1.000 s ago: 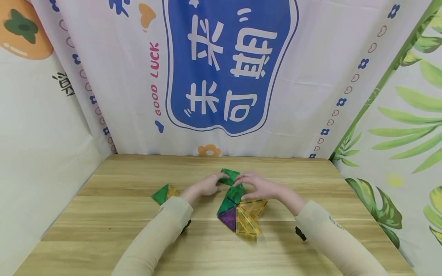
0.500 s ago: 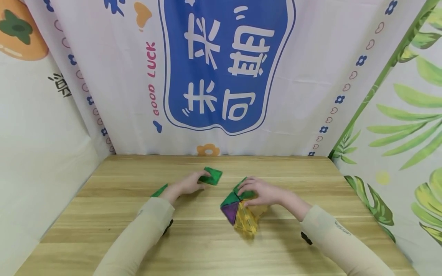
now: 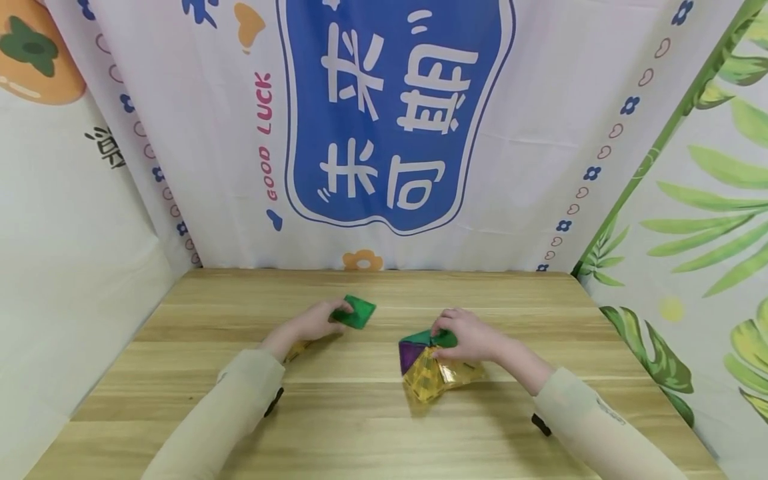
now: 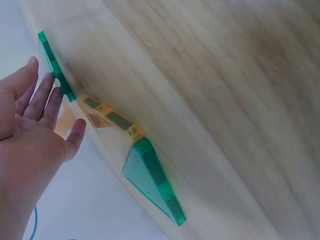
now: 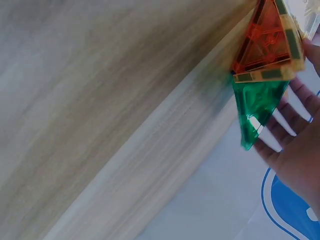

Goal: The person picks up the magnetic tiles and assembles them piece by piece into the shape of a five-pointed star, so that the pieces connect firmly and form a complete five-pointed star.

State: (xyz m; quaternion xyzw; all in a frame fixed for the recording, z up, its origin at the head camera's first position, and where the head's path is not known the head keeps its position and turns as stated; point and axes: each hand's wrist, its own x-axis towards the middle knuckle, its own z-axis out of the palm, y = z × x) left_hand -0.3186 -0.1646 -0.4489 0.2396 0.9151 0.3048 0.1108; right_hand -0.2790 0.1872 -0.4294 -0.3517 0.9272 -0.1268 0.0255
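My left hand (image 3: 313,321) holds a flat green magnetic tile (image 3: 361,312) by its near edge; in the left wrist view, that tile (image 4: 56,70) stands at the fingertips. Toward the middle right, my right hand (image 3: 471,335) grips a joined cluster of translucent magnetic tiles. A purple triangle (image 3: 411,356), yellow tiles (image 3: 423,380) and green tiles (image 3: 415,338) make up the cluster. From the right wrist, a red-orange triangle (image 5: 262,45) shows beside a yellow edge, with a green triangle (image 5: 256,107) below. Fingers cover part of the cluster.
Under the left forearm lies another pair, a yellow tile (image 4: 115,120) joined to a green triangle (image 4: 152,175), mostly hidden in the head view. The wooden table (image 3: 336,427) ends at a printed curtain (image 3: 528,167) behind, with more printed cloth at both sides.
My left hand has drawn the green tile away from the cluster, to the left. My right hand now grips the cluster, which has turned and shifted slightly right.
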